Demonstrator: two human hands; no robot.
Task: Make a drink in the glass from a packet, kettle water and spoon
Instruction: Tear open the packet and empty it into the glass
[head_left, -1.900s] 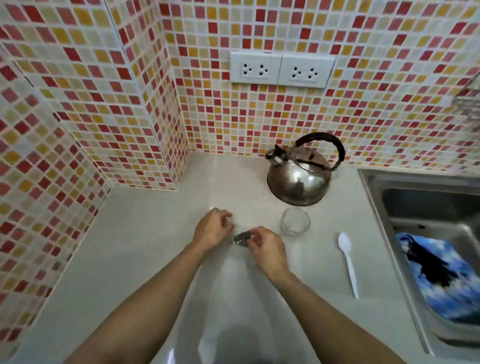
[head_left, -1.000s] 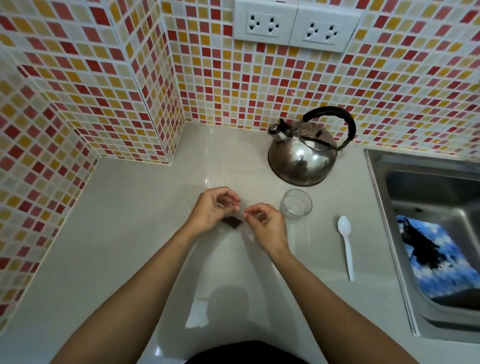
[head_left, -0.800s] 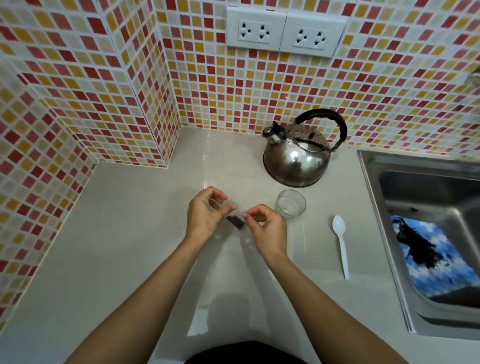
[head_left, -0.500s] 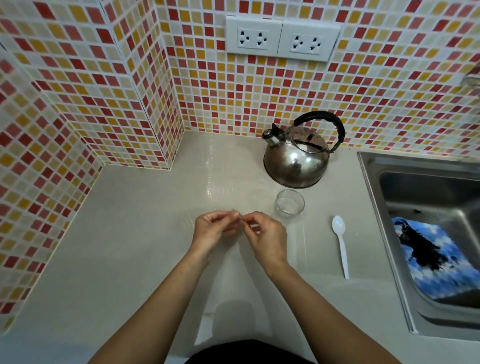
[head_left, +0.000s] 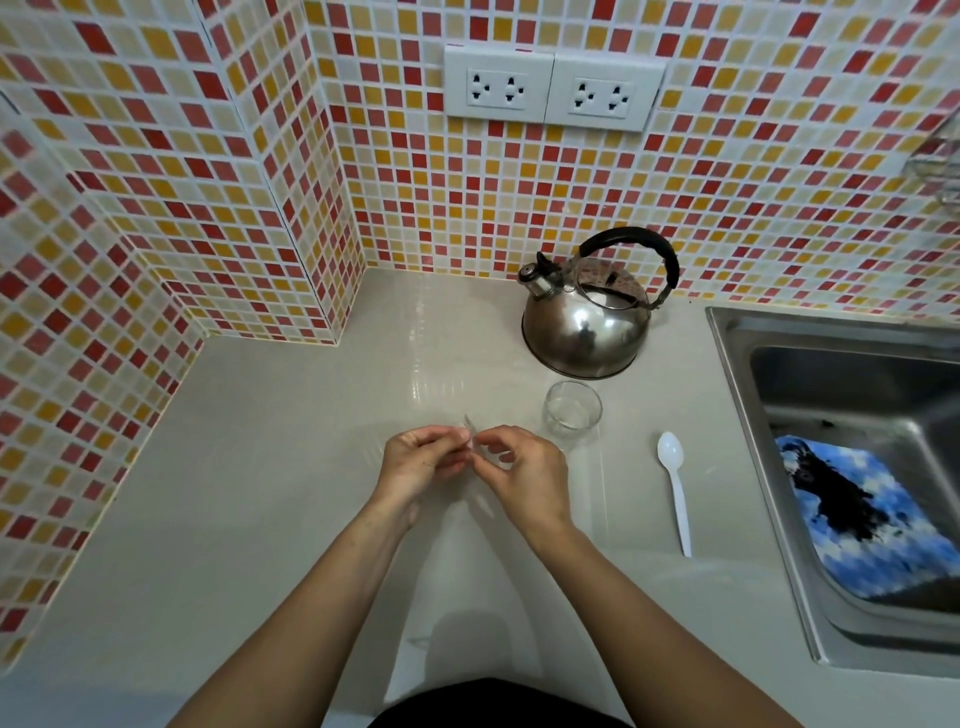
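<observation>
Bright mosaic tiles behind a pale counter (head_left: 249, 493), and we're right over the action. Our left hand (head_left: 415, 465) and right hand (head_left: 524, 475) meet above it, both pinching the packet (head_left: 471, 431), a thin sliver barely visible between the fingertips, so we can't say whether it's torn. It looks light and flimsy: grip near the top edge. The glass (head_left: 571, 410) waits just beside, kettle (head_left: 589, 322) behind it, spoon (head_left: 674, 488) lying to the right.

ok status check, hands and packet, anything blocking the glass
Left hand and right hand both pinching packet. Glass looks empty, spoon untouched. Nothing in the way.
</observation>
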